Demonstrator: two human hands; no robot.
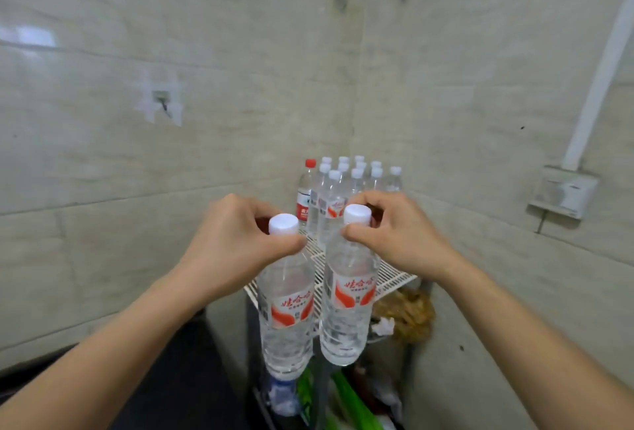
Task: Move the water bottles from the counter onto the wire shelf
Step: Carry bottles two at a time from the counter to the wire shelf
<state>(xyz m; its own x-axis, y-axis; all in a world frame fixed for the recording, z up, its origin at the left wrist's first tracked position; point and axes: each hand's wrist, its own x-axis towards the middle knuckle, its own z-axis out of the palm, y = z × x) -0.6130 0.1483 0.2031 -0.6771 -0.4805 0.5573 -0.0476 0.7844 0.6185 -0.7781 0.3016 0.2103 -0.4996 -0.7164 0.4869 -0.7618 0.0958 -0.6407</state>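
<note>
**Hands.** Left hand [236, 241] pinches the left bottle [286, 309] at the neck, just under its white cap. Right hand [401, 230] holds the right bottle [346, 302] the same way.

**Load.** Both bottles hang upright, long axis vertical. They are side by side and near each other; I cannot tell if they touch.

**Key relation.** The shelf [394, 278] lies ahead of both hands, slightly nearer the right. The bottles sit before its near edge, and their bases appear lower than the wire deck.

**Room.**
- Stored bottles [343, 182] fill the back corner, with a red-capped bottle [305, 189] at their left.
- The front of the deck is bare wire.
- The wall [480, 121] closes the rear and right, so access is from the front only.

**Judgement.** Both bottles need lifting over the near edge, then moving forward and setting down short of the stored row.

**Risk.** A base may snag the edge or knock the front row.
</note>
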